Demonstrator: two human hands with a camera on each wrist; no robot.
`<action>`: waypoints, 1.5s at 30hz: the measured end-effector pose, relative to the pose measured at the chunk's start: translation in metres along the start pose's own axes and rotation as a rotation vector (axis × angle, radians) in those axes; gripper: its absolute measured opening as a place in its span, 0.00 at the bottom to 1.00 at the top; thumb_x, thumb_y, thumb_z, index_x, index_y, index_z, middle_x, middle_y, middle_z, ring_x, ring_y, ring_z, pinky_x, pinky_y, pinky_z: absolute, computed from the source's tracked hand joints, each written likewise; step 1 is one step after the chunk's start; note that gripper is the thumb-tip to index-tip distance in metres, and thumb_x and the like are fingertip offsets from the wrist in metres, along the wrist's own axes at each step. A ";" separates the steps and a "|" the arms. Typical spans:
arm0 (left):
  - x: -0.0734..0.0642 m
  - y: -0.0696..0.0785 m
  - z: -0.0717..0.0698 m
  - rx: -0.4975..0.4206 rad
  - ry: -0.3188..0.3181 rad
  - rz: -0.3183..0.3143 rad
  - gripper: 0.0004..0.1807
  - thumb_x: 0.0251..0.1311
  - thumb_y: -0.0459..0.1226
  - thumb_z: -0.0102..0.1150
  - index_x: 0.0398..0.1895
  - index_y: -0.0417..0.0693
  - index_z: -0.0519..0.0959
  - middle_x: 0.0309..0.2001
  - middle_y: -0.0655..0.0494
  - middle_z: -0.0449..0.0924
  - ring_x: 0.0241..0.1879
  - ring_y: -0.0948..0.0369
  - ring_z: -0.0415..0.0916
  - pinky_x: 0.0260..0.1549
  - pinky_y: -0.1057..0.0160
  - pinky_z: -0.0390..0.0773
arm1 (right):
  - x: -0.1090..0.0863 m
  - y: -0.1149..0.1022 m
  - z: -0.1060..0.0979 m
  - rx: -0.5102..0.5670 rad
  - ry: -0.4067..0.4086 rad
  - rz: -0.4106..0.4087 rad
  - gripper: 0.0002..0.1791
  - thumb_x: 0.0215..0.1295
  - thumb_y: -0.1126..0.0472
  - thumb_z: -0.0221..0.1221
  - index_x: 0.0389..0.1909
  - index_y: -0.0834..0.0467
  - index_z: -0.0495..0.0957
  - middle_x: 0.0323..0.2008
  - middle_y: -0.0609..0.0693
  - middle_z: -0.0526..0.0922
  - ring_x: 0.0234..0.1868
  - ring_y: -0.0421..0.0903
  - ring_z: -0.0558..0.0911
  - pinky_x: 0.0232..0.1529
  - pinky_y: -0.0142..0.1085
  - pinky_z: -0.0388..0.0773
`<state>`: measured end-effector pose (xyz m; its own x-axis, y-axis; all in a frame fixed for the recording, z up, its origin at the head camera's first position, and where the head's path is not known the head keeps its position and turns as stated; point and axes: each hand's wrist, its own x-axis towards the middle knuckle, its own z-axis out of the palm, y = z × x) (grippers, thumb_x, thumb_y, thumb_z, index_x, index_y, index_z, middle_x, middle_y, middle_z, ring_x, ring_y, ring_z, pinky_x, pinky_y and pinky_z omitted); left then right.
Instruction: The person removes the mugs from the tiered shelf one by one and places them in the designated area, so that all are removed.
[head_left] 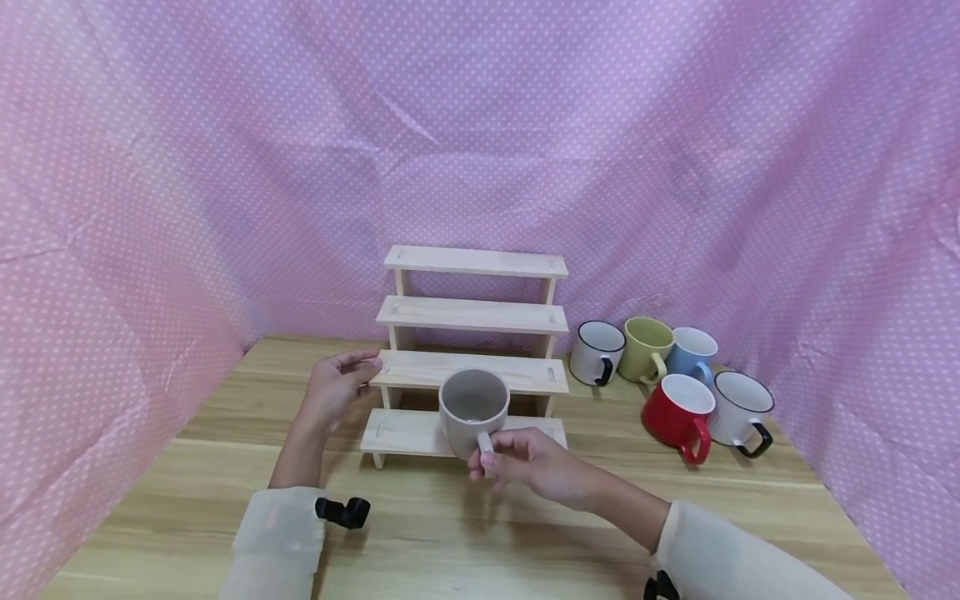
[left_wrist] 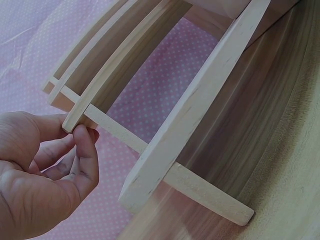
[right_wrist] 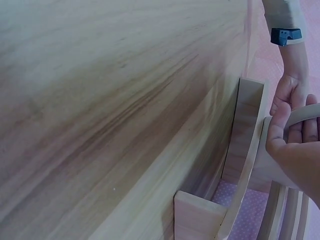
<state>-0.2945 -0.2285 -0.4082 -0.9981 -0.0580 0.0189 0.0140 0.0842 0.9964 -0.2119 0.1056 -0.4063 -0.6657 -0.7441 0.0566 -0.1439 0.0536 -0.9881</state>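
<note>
A pale grey mug [head_left: 472, 408] is held by its handle in my right hand [head_left: 528, 465], over the lowest step of a light wooden tiered shelf [head_left: 472, 313]. In the right wrist view the mug [right_wrist: 272, 162] overlaps the front board, and my right fingers curl through its handle. My left hand [head_left: 341, 387] pinches the left end of the second step from the bottom. The left wrist view shows its thumb and forefinger [left_wrist: 86, 155] on that board's end. All steps are bare apart from the mug at the lowest one.
To the shelf's right stand several mugs: a white one with black handle [head_left: 596, 354], a yellow-green one [head_left: 647, 350], a blue one [head_left: 693, 354], a red one [head_left: 678, 412] and another white one [head_left: 738, 408]. A pink dotted cloth [head_left: 472, 125] hangs behind the wooden table [head_left: 420, 533].
</note>
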 end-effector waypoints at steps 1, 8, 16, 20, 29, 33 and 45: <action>0.000 0.000 0.000 0.000 0.000 0.000 0.24 0.71 0.37 0.63 0.66 0.36 0.75 0.46 0.54 0.79 0.40 0.65 0.77 0.44 0.63 0.84 | 0.000 0.000 0.000 0.003 0.002 -0.001 0.18 0.80 0.59 0.53 0.53 0.73 0.78 0.50 0.75 0.79 0.55 0.62 0.81 0.53 0.60 0.80; 0.001 0.000 -0.002 -0.001 -0.013 0.003 0.25 0.71 0.38 0.63 0.66 0.35 0.74 0.46 0.55 0.78 0.40 0.65 0.77 0.45 0.63 0.84 | -0.003 -0.004 -0.003 0.112 0.004 -0.005 0.14 0.78 0.62 0.55 0.45 0.73 0.76 0.43 0.60 0.83 0.47 0.47 0.82 0.46 0.40 0.83; 0.001 0.000 -0.002 0.001 -0.014 -0.002 0.24 0.71 0.38 0.63 0.66 0.36 0.75 0.47 0.55 0.78 0.41 0.65 0.77 0.48 0.62 0.84 | -0.010 -0.007 -0.012 0.212 0.129 0.049 0.10 0.78 0.62 0.53 0.35 0.57 0.80 0.34 0.48 0.82 0.38 0.41 0.80 0.44 0.36 0.81; 0.000 0.001 -0.002 0.005 -0.016 0.001 0.25 0.71 0.39 0.63 0.67 0.35 0.74 0.48 0.54 0.78 0.42 0.65 0.77 0.47 0.62 0.84 | -0.013 -0.009 -0.018 0.222 0.175 0.077 0.12 0.79 0.61 0.51 0.33 0.56 0.78 0.31 0.46 0.79 0.34 0.40 0.78 0.41 0.34 0.79; 0.001 0.002 -0.002 0.003 -0.013 -0.002 0.24 0.72 0.38 0.63 0.66 0.36 0.75 0.48 0.54 0.78 0.41 0.65 0.77 0.44 0.65 0.84 | -0.018 -0.009 -0.024 0.207 0.297 0.043 0.14 0.78 0.63 0.52 0.29 0.57 0.76 0.28 0.46 0.77 0.32 0.41 0.77 0.40 0.32 0.79; 0.000 0.002 -0.002 0.002 -0.019 0.001 0.25 0.72 0.38 0.63 0.67 0.35 0.74 0.48 0.54 0.78 0.42 0.65 0.77 0.45 0.64 0.84 | -0.023 -0.007 -0.029 0.193 0.312 0.018 0.13 0.78 0.64 0.53 0.30 0.57 0.79 0.28 0.46 0.78 0.32 0.41 0.77 0.40 0.31 0.80; -0.002 0.001 -0.001 -0.003 -0.009 0.002 0.24 0.72 0.37 0.62 0.67 0.35 0.74 0.48 0.53 0.78 0.42 0.65 0.77 0.47 0.62 0.84 | -0.046 -0.002 -0.052 0.014 0.320 -0.047 0.16 0.79 0.62 0.53 0.38 0.73 0.77 0.30 0.47 0.80 0.33 0.42 0.79 0.41 0.32 0.82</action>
<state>-0.2921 -0.2298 -0.4074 -0.9986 -0.0484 0.0203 0.0163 0.0817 0.9965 -0.2194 0.1743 -0.3996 -0.8552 -0.4985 0.1420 -0.1712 0.0129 -0.9852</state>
